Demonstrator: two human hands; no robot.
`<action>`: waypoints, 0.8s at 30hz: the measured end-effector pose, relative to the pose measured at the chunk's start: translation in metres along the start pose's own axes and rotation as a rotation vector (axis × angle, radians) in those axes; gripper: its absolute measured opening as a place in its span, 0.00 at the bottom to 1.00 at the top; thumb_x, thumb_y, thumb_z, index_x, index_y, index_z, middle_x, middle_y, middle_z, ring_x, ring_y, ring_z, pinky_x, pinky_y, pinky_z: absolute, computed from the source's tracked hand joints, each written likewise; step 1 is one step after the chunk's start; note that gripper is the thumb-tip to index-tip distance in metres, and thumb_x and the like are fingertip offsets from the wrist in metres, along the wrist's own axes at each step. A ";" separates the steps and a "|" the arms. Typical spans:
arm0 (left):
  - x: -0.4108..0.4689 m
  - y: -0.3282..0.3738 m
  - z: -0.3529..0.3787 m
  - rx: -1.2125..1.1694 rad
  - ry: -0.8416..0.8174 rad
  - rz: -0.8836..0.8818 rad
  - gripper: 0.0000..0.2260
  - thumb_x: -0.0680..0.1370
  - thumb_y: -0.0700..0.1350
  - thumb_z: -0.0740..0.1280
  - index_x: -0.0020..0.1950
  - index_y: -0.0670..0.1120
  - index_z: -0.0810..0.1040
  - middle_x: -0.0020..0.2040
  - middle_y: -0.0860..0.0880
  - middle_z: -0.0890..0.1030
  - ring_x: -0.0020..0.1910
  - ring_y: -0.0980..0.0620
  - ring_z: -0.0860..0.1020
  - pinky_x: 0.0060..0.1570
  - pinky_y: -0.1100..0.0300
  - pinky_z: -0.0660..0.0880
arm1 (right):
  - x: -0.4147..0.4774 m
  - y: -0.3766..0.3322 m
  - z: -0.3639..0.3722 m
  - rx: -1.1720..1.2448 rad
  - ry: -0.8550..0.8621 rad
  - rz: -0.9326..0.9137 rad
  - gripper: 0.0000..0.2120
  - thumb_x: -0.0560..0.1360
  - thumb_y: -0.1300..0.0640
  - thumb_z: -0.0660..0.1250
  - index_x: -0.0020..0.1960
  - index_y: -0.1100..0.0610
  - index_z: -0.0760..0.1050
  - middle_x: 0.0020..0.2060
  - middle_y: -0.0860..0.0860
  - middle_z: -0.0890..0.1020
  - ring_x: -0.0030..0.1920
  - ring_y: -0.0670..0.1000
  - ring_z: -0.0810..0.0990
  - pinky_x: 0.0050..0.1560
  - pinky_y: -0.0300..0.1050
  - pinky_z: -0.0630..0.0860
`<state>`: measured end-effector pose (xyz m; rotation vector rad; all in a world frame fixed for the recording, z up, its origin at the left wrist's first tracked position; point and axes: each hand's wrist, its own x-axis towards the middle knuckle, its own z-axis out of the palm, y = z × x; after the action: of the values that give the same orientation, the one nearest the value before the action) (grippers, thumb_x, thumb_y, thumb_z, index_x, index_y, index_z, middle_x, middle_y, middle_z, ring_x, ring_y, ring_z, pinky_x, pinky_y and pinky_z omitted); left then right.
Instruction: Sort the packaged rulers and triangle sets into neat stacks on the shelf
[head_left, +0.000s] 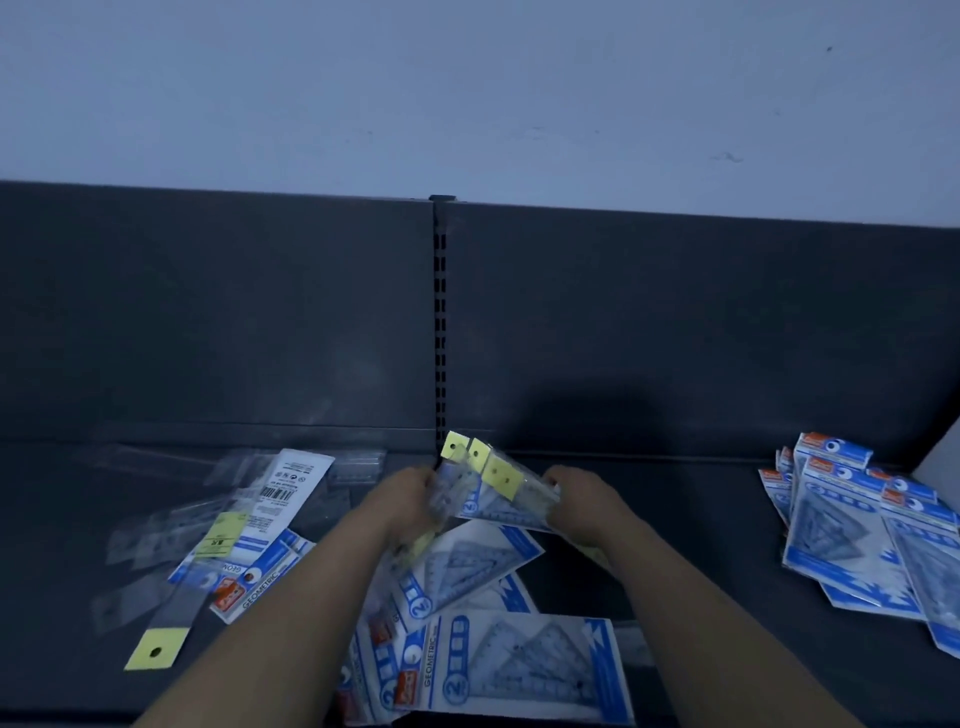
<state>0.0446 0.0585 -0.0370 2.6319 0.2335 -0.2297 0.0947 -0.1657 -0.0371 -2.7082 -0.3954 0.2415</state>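
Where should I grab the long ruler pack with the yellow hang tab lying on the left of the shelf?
Take the ruler pack by its yellow tab end, coming from the front edge of the shelf. That end juts toward you, clear of the other packs, while its far end disappears under the blue GEOMETRIC pack. Pinch the flat tab with the fingers and slide it out lengthwise.
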 end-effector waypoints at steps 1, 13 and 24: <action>0.000 0.000 0.000 -0.010 0.018 0.001 0.16 0.76 0.47 0.68 0.61 0.44 0.73 0.60 0.45 0.78 0.51 0.48 0.76 0.46 0.60 0.71 | 0.001 -0.002 -0.002 0.024 0.034 -0.016 0.09 0.73 0.57 0.65 0.53 0.56 0.74 0.52 0.53 0.80 0.51 0.54 0.79 0.48 0.44 0.74; -0.044 -0.060 -0.037 -0.775 0.387 -0.255 0.20 0.74 0.43 0.73 0.63 0.42 0.70 0.44 0.43 0.80 0.31 0.50 0.74 0.29 0.62 0.69 | 0.019 -0.121 0.008 0.413 0.030 -0.258 0.08 0.72 0.62 0.68 0.51 0.61 0.77 0.43 0.57 0.81 0.39 0.54 0.78 0.38 0.44 0.73; -0.151 -0.227 -0.117 -0.761 0.698 -0.442 0.16 0.74 0.47 0.73 0.57 0.44 0.72 0.49 0.45 0.80 0.42 0.48 0.78 0.42 0.54 0.75 | 0.005 -0.338 0.094 0.509 -0.204 -0.448 0.11 0.73 0.59 0.68 0.51 0.64 0.74 0.38 0.53 0.74 0.37 0.49 0.72 0.37 0.42 0.68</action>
<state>-0.1346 0.2930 -0.0067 1.7783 0.9268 0.5486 -0.0027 0.1680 0.0132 -2.0421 -0.8544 0.4232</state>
